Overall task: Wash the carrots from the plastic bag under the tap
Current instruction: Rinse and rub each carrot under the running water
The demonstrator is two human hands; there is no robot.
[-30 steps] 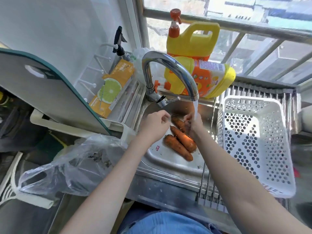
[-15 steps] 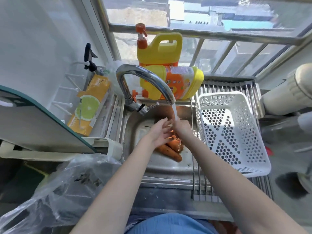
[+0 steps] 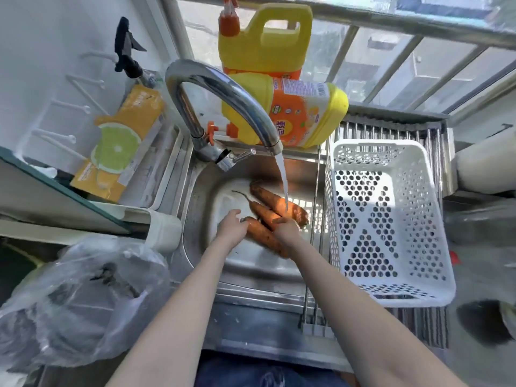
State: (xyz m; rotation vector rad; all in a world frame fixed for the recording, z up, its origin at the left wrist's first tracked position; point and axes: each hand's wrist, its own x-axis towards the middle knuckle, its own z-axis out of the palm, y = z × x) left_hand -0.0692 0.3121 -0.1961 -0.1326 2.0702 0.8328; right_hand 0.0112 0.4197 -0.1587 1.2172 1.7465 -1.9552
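Three unpeeled carrots lie in the steel sink (image 3: 251,272). Water from the running tap (image 3: 223,90) lands on the far carrot (image 3: 270,196). My left hand (image 3: 231,226) grips the thin end of the near carrot (image 3: 262,236). My right hand (image 3: 287,231) curls over the thick end of the middle carrot (image 3: 264,212), and its wrist hides the near carrot's other end. The crumpled clear plastic bag (image 3: 83,297) sits on the counter at the lower left, with dark bits inside.
A white perforated basket (image 3: 391,289) stands on a roll-up rack right of the sink. Two yellow detergent jugs (image 3: 265,46) sit behind the tap. At the left are a lemon-print pack (image 3: 120,146) and a green-edged cutting board (image 3: 42,191).
Both hands have dropped from under the water stream down onto the carrots in the sink. The view has moved closer to the sink.
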